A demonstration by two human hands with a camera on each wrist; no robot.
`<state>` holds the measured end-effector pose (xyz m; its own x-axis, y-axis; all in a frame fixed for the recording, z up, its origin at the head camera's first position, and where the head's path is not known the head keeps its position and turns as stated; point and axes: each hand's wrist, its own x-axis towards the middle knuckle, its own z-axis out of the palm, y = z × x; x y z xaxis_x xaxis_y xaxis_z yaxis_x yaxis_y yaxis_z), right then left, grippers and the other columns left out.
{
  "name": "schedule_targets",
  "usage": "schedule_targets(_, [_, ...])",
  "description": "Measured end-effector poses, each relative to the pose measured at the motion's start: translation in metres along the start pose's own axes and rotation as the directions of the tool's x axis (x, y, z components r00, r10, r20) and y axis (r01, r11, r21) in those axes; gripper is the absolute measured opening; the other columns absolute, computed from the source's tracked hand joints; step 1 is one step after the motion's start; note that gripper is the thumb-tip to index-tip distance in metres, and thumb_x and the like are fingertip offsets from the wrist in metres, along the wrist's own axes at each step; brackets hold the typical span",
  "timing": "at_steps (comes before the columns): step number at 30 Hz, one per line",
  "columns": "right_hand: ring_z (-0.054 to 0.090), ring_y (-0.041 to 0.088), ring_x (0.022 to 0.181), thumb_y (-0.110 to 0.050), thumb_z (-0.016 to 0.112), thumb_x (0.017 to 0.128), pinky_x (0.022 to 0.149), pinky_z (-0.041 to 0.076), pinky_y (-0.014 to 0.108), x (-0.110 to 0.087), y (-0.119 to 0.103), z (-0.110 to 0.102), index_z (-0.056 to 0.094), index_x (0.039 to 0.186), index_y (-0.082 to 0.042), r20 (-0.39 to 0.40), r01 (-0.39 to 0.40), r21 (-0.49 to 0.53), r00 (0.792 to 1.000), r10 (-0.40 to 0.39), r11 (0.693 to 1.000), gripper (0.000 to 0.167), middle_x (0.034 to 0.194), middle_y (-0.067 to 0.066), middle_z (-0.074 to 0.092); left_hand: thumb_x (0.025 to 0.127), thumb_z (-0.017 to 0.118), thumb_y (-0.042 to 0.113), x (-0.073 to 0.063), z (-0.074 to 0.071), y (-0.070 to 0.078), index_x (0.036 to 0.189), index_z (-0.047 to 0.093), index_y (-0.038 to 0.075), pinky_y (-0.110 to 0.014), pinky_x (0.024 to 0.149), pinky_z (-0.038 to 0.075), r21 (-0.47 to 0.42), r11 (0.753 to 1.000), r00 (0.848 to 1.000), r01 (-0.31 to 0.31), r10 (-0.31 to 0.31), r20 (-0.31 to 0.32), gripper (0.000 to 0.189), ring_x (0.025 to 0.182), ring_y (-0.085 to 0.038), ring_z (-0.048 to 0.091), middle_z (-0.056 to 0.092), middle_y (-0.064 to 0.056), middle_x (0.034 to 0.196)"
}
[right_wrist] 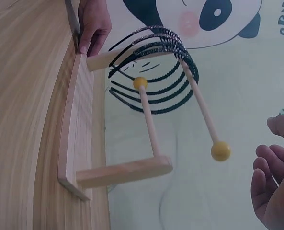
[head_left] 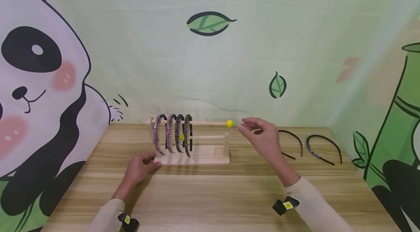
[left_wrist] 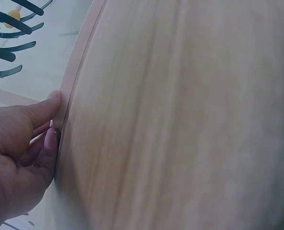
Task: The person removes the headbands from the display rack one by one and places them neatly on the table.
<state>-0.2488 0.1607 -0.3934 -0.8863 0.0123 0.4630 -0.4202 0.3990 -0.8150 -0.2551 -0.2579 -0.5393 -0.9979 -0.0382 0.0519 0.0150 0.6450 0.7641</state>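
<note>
A wooden headband rack stands on the table, with a long upper rod ending in a yellow ball. Several glittery toothed headbands hang on this rod toward its left end. My left hand grips the left front corner of the rack's base; in the left wrist view its thumb lies on the base edge. Just right of the yellow ball is my right hand, apart from it, fingers loosely bent and holding nothing. The right wrist view shows that hand's fingers beside the rod's free end.
Two more headbands lie on the table at the right: a dark one partly hidden behind my right hand, and one with a purple glittery section. A lower rod meets the rack's right post. A printed backdrop rises behind the table.
</note>
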Motion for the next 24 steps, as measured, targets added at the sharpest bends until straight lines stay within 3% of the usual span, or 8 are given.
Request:
schedule_targets(16, [0.071, 0.016, 0.09, -0.027, 0.083, 0.088, 0.078, 0.057, 0.035, -0.004, -0.011, 0.042, 0.078, 0.11, -0.011, 0.102, 0.001, 0.096, 0.995, -0.011, 0.995, 0.028, 0.1, 0.002, 0.078, 0.091, 0.08, 0.022, -0.001, 0.001, -0.001, 0.129, 0.068, -0.003, -0.05, 0.096, 0.053, -0.009, 1.0, 1.0, -0.012, 0.012, -0.011, 0.047, 0.111, -0.033, 0.067, 0.07, -0.021, 0.127])
schedule_targets(24, [0.071, 0.016, 0.089, -0.026, 0.082, 0.088, 0.075, 0.057, 0.028, -0.006, -0.021, 0.068, 0.078, 0.111, -0.012, 0.142, -0.023, 0.116, 0.99, 0.006, 0.993, 0.027, 0.099, 0.001, 0.078, 0.09, 0.081, 0.021, 0.0, 0.002, -0.002, 0.128, 0.068, -0.003, -0.05, 0.094, 0.054, -0.023, 1.0, 1.0, -0.019, 0.019, -0.017, 0.047, 0.112, -0.034, 0.068, 0.07, -0.021, 0.125])
